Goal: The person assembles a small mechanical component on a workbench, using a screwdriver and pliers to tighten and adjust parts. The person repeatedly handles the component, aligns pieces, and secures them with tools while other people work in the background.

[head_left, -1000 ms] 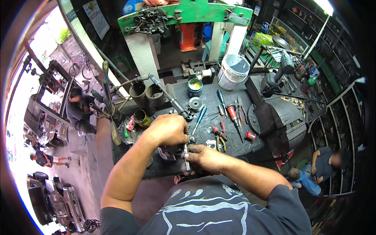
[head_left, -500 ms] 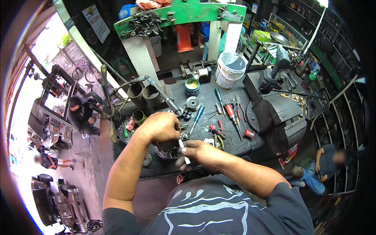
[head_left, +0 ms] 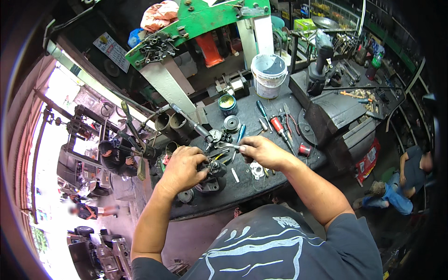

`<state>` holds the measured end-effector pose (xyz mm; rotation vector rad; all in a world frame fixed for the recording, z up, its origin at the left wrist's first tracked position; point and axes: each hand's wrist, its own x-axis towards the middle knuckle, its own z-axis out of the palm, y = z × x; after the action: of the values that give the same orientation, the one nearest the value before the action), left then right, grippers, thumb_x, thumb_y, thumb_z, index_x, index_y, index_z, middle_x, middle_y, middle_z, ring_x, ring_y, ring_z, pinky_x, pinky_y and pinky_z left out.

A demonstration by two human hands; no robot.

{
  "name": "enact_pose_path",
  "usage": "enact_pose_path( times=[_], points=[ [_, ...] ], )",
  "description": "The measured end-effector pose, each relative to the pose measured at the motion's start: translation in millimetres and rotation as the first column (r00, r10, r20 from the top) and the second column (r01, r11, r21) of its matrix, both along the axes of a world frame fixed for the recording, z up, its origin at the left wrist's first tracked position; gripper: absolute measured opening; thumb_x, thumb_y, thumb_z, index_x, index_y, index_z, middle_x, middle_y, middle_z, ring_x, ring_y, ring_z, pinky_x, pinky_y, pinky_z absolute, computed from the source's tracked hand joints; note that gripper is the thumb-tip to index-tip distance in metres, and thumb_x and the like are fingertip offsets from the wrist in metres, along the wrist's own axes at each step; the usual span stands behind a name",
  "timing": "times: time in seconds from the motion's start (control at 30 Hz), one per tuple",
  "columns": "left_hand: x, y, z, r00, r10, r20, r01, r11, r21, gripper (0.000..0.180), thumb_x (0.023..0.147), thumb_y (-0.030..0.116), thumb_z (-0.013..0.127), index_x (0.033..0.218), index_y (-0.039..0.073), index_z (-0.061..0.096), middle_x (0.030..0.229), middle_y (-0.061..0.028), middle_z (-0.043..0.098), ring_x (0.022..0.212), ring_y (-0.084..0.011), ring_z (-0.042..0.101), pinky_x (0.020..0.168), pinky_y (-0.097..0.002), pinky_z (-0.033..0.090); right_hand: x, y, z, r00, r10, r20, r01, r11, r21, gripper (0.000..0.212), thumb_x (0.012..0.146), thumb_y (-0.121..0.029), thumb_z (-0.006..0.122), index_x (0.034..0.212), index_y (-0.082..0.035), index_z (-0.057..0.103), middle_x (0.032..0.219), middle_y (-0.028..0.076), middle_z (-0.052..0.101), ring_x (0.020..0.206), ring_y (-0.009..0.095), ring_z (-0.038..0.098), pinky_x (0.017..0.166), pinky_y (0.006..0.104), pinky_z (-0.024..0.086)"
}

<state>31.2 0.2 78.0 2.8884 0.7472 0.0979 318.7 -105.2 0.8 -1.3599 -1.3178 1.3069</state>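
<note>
My right hand [head_left: 261, 151] is closed on the end of a metal wrench [head_left: 229, 146], whose other end points left toward a small round metal part. My left hand [head_left: 183, 169] curls over the top of a dark metal housing [head_left: 210, 184] on the bench's front edge, with thumb and fingers gripping its upper part. What exactly lies under those fingers is hidden. Between my hands a thin white stick [head_left: 235, 175] lies on the bench, and beside it a silver cast cover [head_left: 256, 171]. A grooved pulley [head_left: 231, 123] sits farther back.
A white bucket [head_left: 269, 77] and a blue tin [head_left: 227, 105] stand at the back of the dark bench [head_left: 224, 198]. A red-handled tool [head_left: 280, 130] and pliers [head_left: 291, 119] lie right, before a large vise [head_left: 336, 119]. One person sits at right; others are at left.
The white stick has left my right hand and lies on the bench. That hand has moved right and up and now holds a wrench. My left hand has shifted down onto the housing.
</note>
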Motion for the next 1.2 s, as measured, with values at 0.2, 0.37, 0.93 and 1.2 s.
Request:
enact_pose_path(
  times=[0.2,0.37,0.93,1.2],
  points=[
    [5.4,-16.6,-9.1,0.998,0.057,-0.034,-0.052,0.990,0.133,0.024,0.089,0.023,0.088,0.109,0.011,0.083,0.123,-0.0071,0.074,0.123,-0.0316,0.067,0.118,-0.0559,0.045,7.6,-48.4,-83.5,0.992,-0.109,-0.060,0.096,0.977,-0.191,0.028,0.114,-0.023,0.065,0.115,0.003,0.075,0.082,0.006,0.068,0.076,0.016,0.065,0.072,0.0381,0.053],
    [11.6,-23.0,-21.3,0.993,0.084,-0.081,-0.061,0.967,0.248,0.021,0.091,0.022,0.085,0.105,0.008,0.076,0.127,-0.0075,0.073,0.127,-0.0332,0.066,0.118,-0.0612,0.044,8.3,-67.1,-110.0,0.974,-0.133,-0.185,0.088,0.969,-0.232,0.029,0.114,-0.023,0.065,0.124,0.002,0.076,0.083,0.005,0.067,0.075,0.015,0.064,0.073,0.0369,0.054],
    [19.1,-27.1,-9.7,0.998,0.067,-0.017,-0.062,0.973,0.223,0.021,0.086,0.016,0.089,0.103,0.007,0.080,0.135,-0.0119,0.073,0.124,-0.0357,0.068,0.117,-0.0534,0.047,4.4,-72.1,-114.3,0.998,-0.040,-0.057,0.029,0.982,-0.187,0.030,0.112,-0.025,0.066,0.123,0.001,0.077,0.083,0.007,0.072,0.077,0.018,0.067,0.075,0.0392,0.055],
    [13.2,-22.6,-18.4,0.997,0.035,-0.064,-0.020,0.974,0.224,0.024,0.089,0.017,0.087,0.106,0.004,0.077,0.131,-0.0135,0.072,0.124,-0.0349,0.068,0.115,-0.0532,0.047,-7.5,-81.3,-118.2,0.996,-0.039,-0.086,0.018,0.972,-0.233,0.034,0.113,-0.027,0.065,0.131,0.000,0.076,0.082,0.010,0.070,0.076,0.021,0.070,0.071,0.0429,0.056]
  ],
)
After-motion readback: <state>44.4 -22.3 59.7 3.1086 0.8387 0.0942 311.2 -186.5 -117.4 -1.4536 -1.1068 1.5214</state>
